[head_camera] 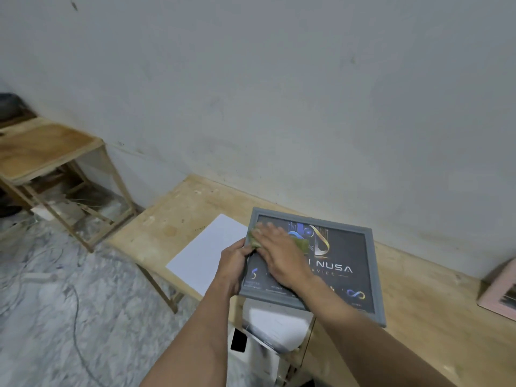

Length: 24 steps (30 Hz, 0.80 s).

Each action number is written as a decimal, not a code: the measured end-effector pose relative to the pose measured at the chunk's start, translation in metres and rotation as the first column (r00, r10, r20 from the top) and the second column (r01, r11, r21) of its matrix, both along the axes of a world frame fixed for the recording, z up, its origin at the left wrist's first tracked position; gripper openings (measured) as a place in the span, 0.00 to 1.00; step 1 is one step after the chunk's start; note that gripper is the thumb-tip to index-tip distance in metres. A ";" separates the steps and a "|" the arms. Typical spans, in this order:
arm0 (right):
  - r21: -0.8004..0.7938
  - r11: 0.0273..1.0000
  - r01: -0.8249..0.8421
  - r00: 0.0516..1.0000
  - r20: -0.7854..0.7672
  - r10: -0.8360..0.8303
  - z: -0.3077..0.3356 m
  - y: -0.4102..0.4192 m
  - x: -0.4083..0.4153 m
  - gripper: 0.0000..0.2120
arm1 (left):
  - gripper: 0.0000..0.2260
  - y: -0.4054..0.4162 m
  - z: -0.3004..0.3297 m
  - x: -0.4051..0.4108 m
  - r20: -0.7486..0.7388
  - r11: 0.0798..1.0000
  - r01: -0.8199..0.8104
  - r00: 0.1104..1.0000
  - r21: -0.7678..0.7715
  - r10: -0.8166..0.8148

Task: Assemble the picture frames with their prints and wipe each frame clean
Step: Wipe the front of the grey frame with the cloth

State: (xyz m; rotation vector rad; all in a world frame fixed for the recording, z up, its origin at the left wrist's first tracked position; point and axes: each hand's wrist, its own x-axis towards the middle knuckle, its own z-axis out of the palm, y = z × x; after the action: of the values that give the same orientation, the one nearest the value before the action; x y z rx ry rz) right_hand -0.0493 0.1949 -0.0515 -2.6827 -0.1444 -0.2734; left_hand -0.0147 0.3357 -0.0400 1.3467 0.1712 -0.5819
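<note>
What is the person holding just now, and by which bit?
The left hand grips the grey frame by its left edge. The right hand presses a green cloth flat on the print.

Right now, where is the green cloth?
In the head view, the green cloth lies on the upper left part of the grey frame, pressed flat under the right hand, while the left hand grips the frame's left edge.

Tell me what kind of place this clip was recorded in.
Probably a small framing or print workshop: a bare plywood bench against a scuffed wall, a rough wooden stand, loose cables on the floor.
</note>
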 end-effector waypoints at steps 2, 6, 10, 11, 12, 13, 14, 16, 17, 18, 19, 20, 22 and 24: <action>0.055 0.996 -0.077 0.996 -0.045 0.080 -0.005 0.012 -0.014 0.22 | 0.12 0.008 -0.003 0.002 -0.017 1.000 -0.018 1.000 0.020 0.019; 0.107 0.939 -0.326 0.934 -0.116 0.337 -0.014 0.028 -0.063 0.20 | 0.10 0.021 -0.018 0.001 -0.074 0.992 -0.117 0.990 0.055 0.121; 0.310 0.931 -0.191 0.951 -0.175 0.253 0.011 0.020 -0.077 0.15 | 0.10 0.020 -0.023 -0.002 -0.060 0.993 -0.095 0.993 0.073 0.099; 0.372 0.921 -0.118 0.979 -0.113 0.171 0.020 0.013 -0.073 0.13 | 0.11 0.019 -0.022 -0.002 -0.053 0.993 -0.090 0.994 0.070 0.094; 0.438 0.898 -0.050 0.997 -0.031 0.071 0.029 0.003 -0.066 0.12 | 0.11 0.019 -0.018 -0.001 -0.045 0.994 -0.088 0.995 0.072 0.091; 0.486 0.874 0.015 0.998 0.051 -0.046 0.036 -0.008 -0.054 0.13 | 0.11 0.020 -0.015 -0.002 -0.039 0.993 -0.087 0.995 0.077 0.090; 0.500 0.862 0.082 0.980 0.119 -0.162 0.045 -0.019 -0.040 0.13 | 0.11 0.020 -0.010 -0.002 -0.036 0.994 -0.081 0.996 0.072 0.084; 0.409 0.894 0.183 0.936 0.206 -0.285 0.058 -0.034 -0.008 0.15 | 0.11 0.017 -0.005 -0.002 -0.026 0.997 -0.062 0.998 0.037 0.063; 0.307 0.933 0.189 0.941 0.216 -0.262 0.062 -0.036 0.006 0.15 | 0.11 0.014 -0.001 -0.003 -0.013 0.999 -0.046 0.999 0.018 0.047; 0.196 0.968 0.159 0.959 0.203 -0.198 0.062 -0.031 0.016 0.15 | 0.11 0.010 0.003 -0.004 0.004 0.999 -0.035 0.999 -0.001 0.035; 0.114 0.988 0.100 0.977 0.179 -0.119 0.057 -0.022 0.022 0.16 | 0.11 0.006 0.005 -0.004 0.018 0.999 -0.045 0.999 -0.018 0.046; 0.077 0.997 0.032 0.986 0.162 -0.044 0.051 -0.010 0.024 0.16 | 0.11 0.002 0.006 -0.004 0.018 0.996 -0.080 0.997 -0.039 0.081; 0.096 0.991 -0.089 0.986 0.151 0.074 0.038 0.017 0.018 0.15 | 0.12 0.002 0.007 -0.003 -0.001 0.980 -0.183 0.983 -0.082 0.183; 0.164 0.973 -0.163 0.984 0.097 0.148 0.027 0.037 0.001 0.13 | 0.14 0.011 -0.002 -0.001 -0.051 0.955 -0.279 0.960 -0.104 0.275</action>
State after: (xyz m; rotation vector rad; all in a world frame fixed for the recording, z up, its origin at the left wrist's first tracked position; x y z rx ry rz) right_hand -0.0481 0.2323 -0.0249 -2.4744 -0.3399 -0.3335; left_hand -0.0158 0.3468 -0.0417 1.1798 0.3469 -0.3735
